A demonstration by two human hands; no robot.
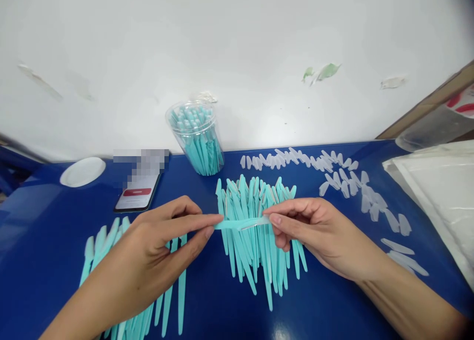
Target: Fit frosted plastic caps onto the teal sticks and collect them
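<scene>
Between my two hands a turquoise eyebrow razor [231, 225] is held level. My left hand [159, 253] pinches its handle end between thumb and fingertips. At the blade end, my right hand [314, 231] pinches a translucent cap [263, 221], which is partly hidden by the fingers; how far it sits over the blade I cannot tell. Beneath the held razor lies a pile of uncapped-looking turquoise razors [255, 261]. Another group of razors [168, 305], some with whitish caps on their tips, lies partly hidden under my left hand and forearm.
Loose translucent caps [348, 182] spread over the blue table [207, 300] at the back right. A clear tub [194, 137] full of razors stands against the wall. A phone [138, 189] and a white round lid [82, 172] lie left; a white plastic packet [437, 196] lies right.
</scene>
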